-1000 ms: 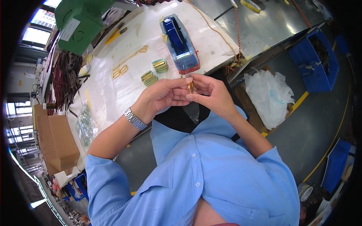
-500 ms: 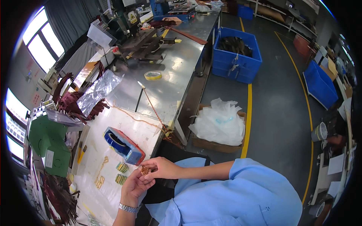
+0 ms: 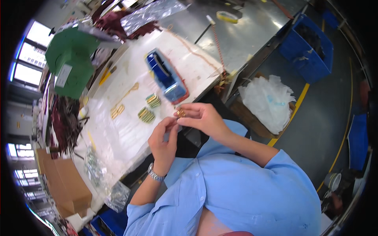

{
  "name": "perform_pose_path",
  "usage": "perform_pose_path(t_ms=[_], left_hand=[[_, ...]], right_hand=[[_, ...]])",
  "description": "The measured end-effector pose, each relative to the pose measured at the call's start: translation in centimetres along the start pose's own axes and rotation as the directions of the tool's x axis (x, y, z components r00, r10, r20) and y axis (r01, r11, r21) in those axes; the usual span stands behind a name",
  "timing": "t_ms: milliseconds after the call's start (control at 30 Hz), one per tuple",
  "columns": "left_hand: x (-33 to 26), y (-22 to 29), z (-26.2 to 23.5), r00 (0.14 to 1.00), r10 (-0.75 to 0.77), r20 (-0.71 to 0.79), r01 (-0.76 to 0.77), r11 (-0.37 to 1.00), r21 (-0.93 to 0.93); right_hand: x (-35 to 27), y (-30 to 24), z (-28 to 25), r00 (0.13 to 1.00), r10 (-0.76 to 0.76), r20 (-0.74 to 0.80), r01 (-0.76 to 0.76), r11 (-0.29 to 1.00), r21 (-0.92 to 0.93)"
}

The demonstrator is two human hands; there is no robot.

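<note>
At mid-frame our right hand (image 3: pixel 202 118) pinches a small gold coil (image 3: pixel 180 113) between thumb and fingertips, closed on it, just off the near edge of the white mat (image 3: pixel 118 137). Our left hand (image 3: pixel 163 137) sits just below and left of it, fingers curled and raised toward the coil; we cannot tell whether they touch it or hold anything of their own. We judge the step in hand to be working this one coil, winding or binding it, before it joins the finished pieces. Two green-and-gold bundles (image 3: pixel 149 108) lie on the mat left of the hands, with loose gold loops (image 3: pixel 117 111) farther left. The blue tape dispenser (image 3: pixel 167 76) stands just above the hands. The next move, as we read it, calls for a steady pinch from the right hand while the left fingers take the coil's free side, with the dispenser near enough to reach.
</note>
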State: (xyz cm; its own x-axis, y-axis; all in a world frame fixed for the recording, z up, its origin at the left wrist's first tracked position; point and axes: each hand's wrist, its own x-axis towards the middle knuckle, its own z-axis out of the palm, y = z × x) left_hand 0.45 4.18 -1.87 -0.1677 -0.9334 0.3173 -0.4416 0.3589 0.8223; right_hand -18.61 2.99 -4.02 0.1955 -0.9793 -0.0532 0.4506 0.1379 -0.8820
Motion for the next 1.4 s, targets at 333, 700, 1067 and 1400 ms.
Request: perform_pose_path(t_ms=[333,700,1067,1400], left_hand=[[0.4,-1.0,2.2,0.943,0.302,-0.139,-0.278,0.945,0.171],[5.6,0.3,-0.6,0.940,-0.256,0.226,0.304,0.928,-0.216],[9.6,0.3,-3.6,0.726,-0.404,0.557,0.615,0.743,-0.263],[11.3,1.5,-5.7,0.564,-0.498,0.659,0.780,0.583,-0.228]], right_hand=[[-0.1,-0.2,1.3,0.991,0.126,-0.040,-0.125,0.992,0.017],[-0.1,-0.3,1.0,0.995,0.101,-0.003,-0.100,0.995,0.015],[3.5,-1.6,-0.6,0.979,-0.011,0.203,0.045,0.986,-0.161],[3.0,-2.3,0.7,0.988,-0.009,0.153,0.032,0.989,-0.147]])
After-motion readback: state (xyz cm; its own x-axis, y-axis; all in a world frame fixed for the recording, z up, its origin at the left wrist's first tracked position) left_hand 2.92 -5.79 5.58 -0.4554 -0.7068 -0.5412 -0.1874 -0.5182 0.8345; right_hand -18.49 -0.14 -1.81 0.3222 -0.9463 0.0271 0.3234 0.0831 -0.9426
